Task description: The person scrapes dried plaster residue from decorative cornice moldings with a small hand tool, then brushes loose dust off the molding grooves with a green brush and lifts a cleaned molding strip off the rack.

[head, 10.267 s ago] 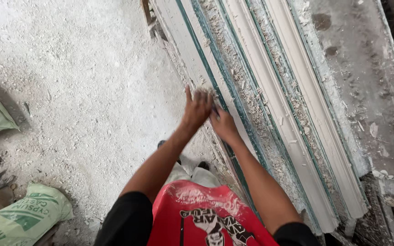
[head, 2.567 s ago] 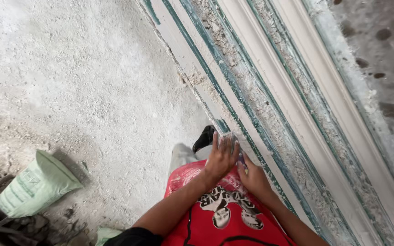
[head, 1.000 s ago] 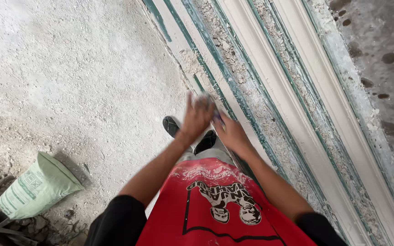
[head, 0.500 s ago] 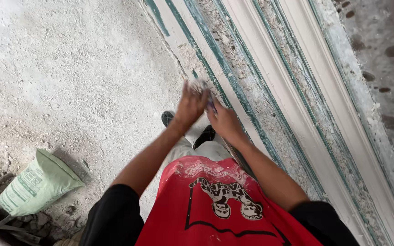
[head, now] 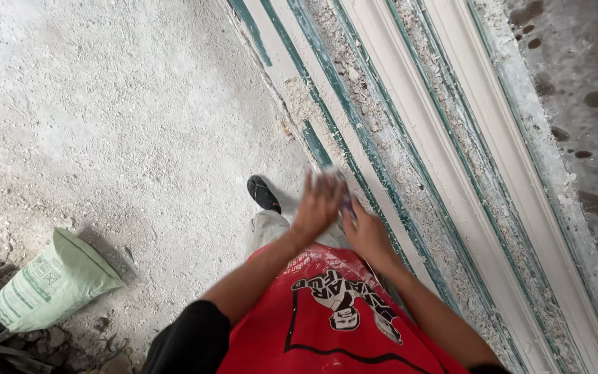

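A single camera sits on the person's head and looks steeply down past the red shirt to the dusty floor. It is close to both hands at mid-frame, and faces the long white-and-green moulded strips running diagonally from top centre to lower right

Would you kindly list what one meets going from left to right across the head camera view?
Green sack → dusty floor → black shoe → left hand → right hand → long white moulding with green stripes → stained grey surface.
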